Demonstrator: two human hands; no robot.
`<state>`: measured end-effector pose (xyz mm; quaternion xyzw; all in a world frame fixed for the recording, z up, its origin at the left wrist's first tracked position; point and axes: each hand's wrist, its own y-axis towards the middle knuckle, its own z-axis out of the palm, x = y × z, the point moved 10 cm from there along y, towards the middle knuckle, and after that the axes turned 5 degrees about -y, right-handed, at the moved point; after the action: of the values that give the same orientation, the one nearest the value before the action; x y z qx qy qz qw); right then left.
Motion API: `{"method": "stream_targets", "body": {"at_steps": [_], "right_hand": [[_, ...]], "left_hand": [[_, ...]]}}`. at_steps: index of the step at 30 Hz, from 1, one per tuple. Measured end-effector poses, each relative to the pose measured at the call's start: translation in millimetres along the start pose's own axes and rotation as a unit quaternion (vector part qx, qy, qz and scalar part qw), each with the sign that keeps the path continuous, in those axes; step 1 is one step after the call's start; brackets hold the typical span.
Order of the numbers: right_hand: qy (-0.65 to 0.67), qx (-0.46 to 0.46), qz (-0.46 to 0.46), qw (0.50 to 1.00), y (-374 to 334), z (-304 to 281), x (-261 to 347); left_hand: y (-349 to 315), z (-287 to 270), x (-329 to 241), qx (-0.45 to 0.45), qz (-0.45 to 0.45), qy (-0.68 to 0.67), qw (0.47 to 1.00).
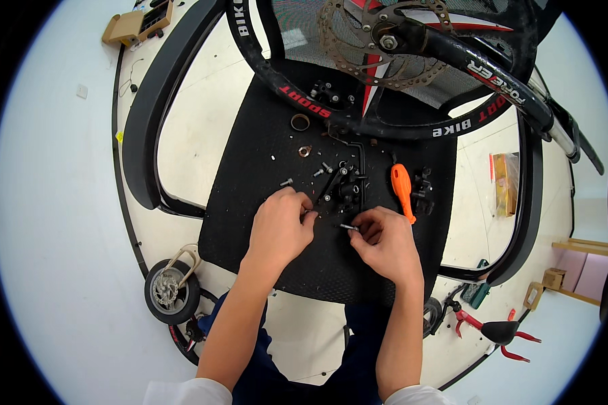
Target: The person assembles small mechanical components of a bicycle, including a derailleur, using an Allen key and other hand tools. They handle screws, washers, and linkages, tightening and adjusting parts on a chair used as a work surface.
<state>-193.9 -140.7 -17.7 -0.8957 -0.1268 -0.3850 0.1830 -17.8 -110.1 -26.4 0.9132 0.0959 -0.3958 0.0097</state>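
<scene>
The left hand (279, 226) is pinched shut on something small at its fingertips, too small to identify, just beside a black brake part (344, 189). The right hand (384, 241) is closed on a short bolt (348, 227), its silver tip pointing toward the left hand; the two hands sit near each other but apart. This looks like the step of fitting a fastener together, and the next move would call for lining the bolt up squarely with the piece in the other hand. Loose screws (319, 171) and a metal ring (300, 122) lie scattered above the hands, and an orange-handled screwdriver (401, 189) rests just right of the brake part. Everything sits on a black mat (250, 202) that serves as the counter. Beyond it lies a bicycle wheel (385, 81) with its disc rotor (358, 47). The floor (47, 236) is pale, with a small caster wheel (171, 291) at lower left and red-handled pliers (500, 331) at lower right.
</scene>
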Motion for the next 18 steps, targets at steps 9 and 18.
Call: {"method": "stream_targets", "body": {"at_steps": [9,18], "right_hand": [[0.077,-0.004,0.003,0.997,3,1,8],[0.139,-0.037,-0.026,0.989,3,-1,15]], "left_hand": [[-2,-9,-9,0.05,-0.007,-0.207,0.977],[-7,14,-8,0.117,-0.098,-0.434,0.888]]}}
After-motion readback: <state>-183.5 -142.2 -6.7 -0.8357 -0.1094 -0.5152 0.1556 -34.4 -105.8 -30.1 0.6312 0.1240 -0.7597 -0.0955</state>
